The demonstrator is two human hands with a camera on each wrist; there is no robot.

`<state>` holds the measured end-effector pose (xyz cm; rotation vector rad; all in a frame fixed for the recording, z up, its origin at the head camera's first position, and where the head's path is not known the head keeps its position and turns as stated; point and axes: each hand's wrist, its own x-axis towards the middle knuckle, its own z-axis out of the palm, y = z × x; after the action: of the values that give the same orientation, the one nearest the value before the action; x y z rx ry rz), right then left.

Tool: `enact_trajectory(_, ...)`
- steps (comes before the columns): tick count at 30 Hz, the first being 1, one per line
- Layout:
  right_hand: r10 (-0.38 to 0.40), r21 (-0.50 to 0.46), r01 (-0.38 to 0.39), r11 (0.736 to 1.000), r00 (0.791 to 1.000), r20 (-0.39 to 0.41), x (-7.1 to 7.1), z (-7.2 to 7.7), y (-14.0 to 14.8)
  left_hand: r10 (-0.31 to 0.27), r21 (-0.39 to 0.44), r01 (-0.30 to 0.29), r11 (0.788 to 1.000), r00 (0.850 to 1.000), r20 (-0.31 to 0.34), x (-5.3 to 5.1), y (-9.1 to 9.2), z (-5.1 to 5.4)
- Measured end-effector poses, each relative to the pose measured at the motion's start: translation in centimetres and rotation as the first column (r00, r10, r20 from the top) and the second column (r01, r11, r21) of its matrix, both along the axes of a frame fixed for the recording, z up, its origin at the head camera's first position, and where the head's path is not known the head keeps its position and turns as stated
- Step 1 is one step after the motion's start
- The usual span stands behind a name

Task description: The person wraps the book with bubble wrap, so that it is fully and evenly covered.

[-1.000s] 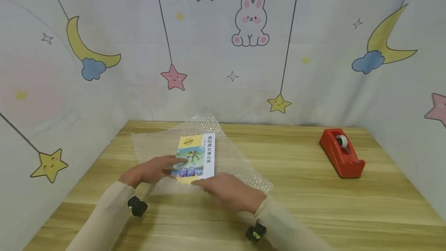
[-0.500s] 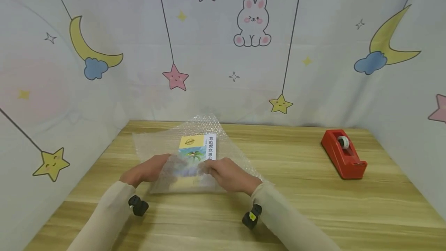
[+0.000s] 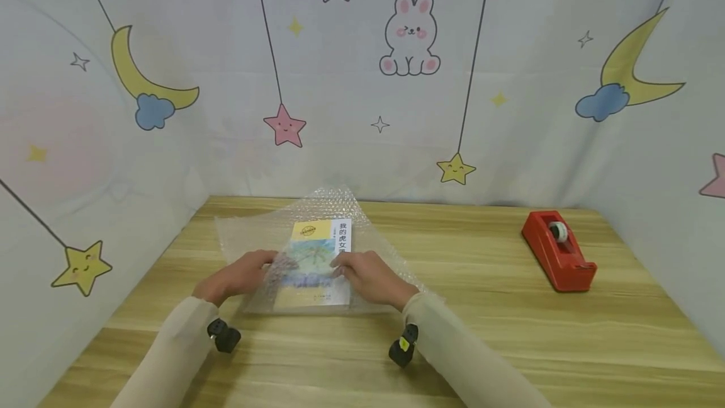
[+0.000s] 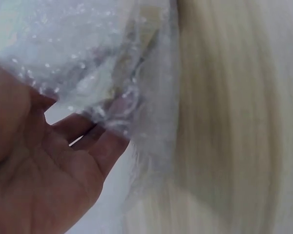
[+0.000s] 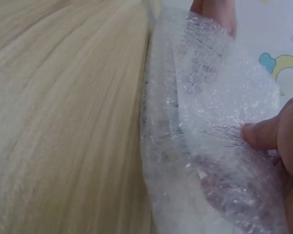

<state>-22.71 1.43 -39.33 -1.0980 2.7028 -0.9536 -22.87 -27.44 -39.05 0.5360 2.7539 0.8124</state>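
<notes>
On the table lies a sheet of bubble wrap with a book on it. The book has a yellow, white and picture cover; a folded flap of the wrap veils its lower part. My right hand pinches the flap's edge over the book's right side, its thumb on top in the right wrist view. At the book's left side is my left hand. Its fingers reach in under the wrap in the left wrist view, and their tips show only dimly through it.
A red tape dispenser with a roll of tape stands at the right of the wooden table. Around the table hangs a white curtain printed with stars, moons and a rabbit. Black cameras are strapped to both wrists.
My right hand has lifted the wrap's near edge and folded it away from me over the book. The left fingers, first bare on the cover, are now beneath the flap.
</notes>
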Motion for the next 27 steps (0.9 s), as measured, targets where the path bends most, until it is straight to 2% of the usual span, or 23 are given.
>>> enact_trajectory(3,-0.028,0.0,0.028,1.0,1.0,-0.002,-0.3,-0.2,-0.1,0.045,0.048,-0.046,0.998,0.998,0.039,-0.1,0.2,0.0)
enact_trajectory(6,-0.059,0.0,0.059,0.998,0.998,-0.01,-0.5,-0.5,-0.2,0.032,0.062,-0.035,0.997,0.998,0.046,-0.1,0.4,0.1)
enact_trajectory(7,-0.066,0.002,0.066,0.998,0.998,-0.024,-0.5,-0.7,-0.2,0.041,0.08,-0.047,0.996,0.996,0.078,-0.1,0.5,0.2)
enact_trajectory(12,-0.136,-0.042,0.133,0.99,0.989,-0.064,-0.8,-1.5,-0.4,0.065,0.05,-0.071,0.996,0.991,0.12,0.2,0.8,0.3)
enact_trajectory(16,-0.22,-0.096,0.211,0.973,0.971,-0.091,-0.8,-2.1,-0.7,0.023,-0.042,-0.022,0.999,1.0,0.015,0.3,0.9,0.0)
enact_trajectory(20,-0.28,-0.108,0.268,0.957,0.953,-0.12,-0.6,-2.3,-0.9,0.002,-0.056,-0.005,0.998,0.998,-0.064,0.1,1.2,-0.4)
enact_trajectory(27,-0.312,-0.089,0.302,0.949,0.941,-0.128,-0.2,-2.3,-1.2,0.025,-0.04,-0.03,0.999,0.993,-0.118,0.0,1.5,-0.8)
